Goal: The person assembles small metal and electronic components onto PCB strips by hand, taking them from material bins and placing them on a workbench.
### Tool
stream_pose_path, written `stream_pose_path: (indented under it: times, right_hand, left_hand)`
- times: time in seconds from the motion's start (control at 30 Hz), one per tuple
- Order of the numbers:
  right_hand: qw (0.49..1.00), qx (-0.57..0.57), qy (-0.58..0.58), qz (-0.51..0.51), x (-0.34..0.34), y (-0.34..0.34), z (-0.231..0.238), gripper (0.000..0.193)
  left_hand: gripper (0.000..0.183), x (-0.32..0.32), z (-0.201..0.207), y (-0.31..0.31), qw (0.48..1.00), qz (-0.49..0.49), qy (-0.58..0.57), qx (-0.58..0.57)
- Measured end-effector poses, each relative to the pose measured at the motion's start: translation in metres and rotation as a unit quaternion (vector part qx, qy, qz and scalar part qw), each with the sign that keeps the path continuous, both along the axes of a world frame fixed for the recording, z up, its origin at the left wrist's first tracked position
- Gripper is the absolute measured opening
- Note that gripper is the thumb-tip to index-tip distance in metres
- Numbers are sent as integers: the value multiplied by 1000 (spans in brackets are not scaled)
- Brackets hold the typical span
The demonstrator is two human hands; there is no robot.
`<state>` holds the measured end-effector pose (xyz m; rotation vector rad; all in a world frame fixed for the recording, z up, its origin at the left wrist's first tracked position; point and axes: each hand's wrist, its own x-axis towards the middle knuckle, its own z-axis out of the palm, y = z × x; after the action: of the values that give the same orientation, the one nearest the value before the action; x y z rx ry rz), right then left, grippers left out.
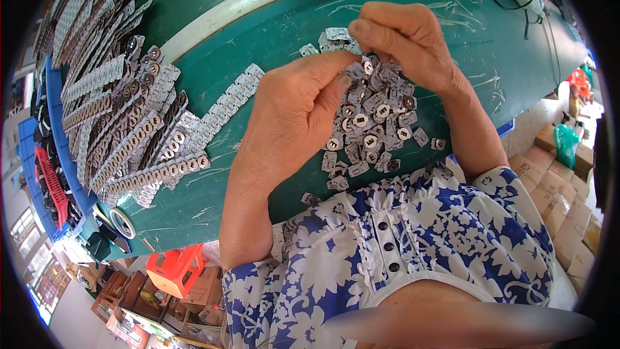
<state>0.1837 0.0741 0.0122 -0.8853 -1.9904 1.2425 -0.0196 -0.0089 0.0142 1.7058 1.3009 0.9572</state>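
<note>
My left hand (290,113) and my right hand (410,45) meet above a loose pile on the green table. Thumb and forefinger of my left hand are pinched around a small circuit board (354,71), mostly covered by the fingers. Curled close beside it, my right hand has its fingertips pressed together, and whatever is in them is hidden. Under both hands spreads a pile of small silvery boards (370,123), many bearing a round metal disc. A single board strip (232,97), made of joined small boards, lies left of my left hand.
A large heap of similar strips (129,110) covers the table's left side. Near the left edge are a roll of tape (121,223) and a blue bin (64,148) beside a red basket (51,184). An orange stool (174,270) and cardboard boxes (549,187) stand below.
</note>
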Motion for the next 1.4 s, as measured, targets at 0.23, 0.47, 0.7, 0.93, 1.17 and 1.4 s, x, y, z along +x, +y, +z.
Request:
stream_pose_path:
  times: [0.23, 0.47, 0.7, 0.93, 1.17, 1.4]
  right_hand:
    - [992, -49, -7, 120, 5, 0, 1, 36]
    - [986, -47, 16, 159, 4, -1, 2, 34]
    - [856, -446, 243, 95, -8, -10, -6, 30]
    - [847, -453, 258, 101, -5, -7, -9, 31]
    - [874, -427, 228, 25, -11, -15, -5, 33]
    - [980, -170, 82, -54, -14, -16, -1, 32]
  left_hand:
    - [12, -2, 9, -2, 984, -10, -123, -128]
    - [16, -13, 8, 3, 985, 5, -63, -161]
    - [19, -6, 9, 3, 957, 47, -237, -158]
    - [21, -12, 10, 3, 934, -12, -286, -214]
    - [15, -9, 0, 6, 967, 34, -184, -172]
    - [11, 5, -5, 5, 970, 115, 116, 181]
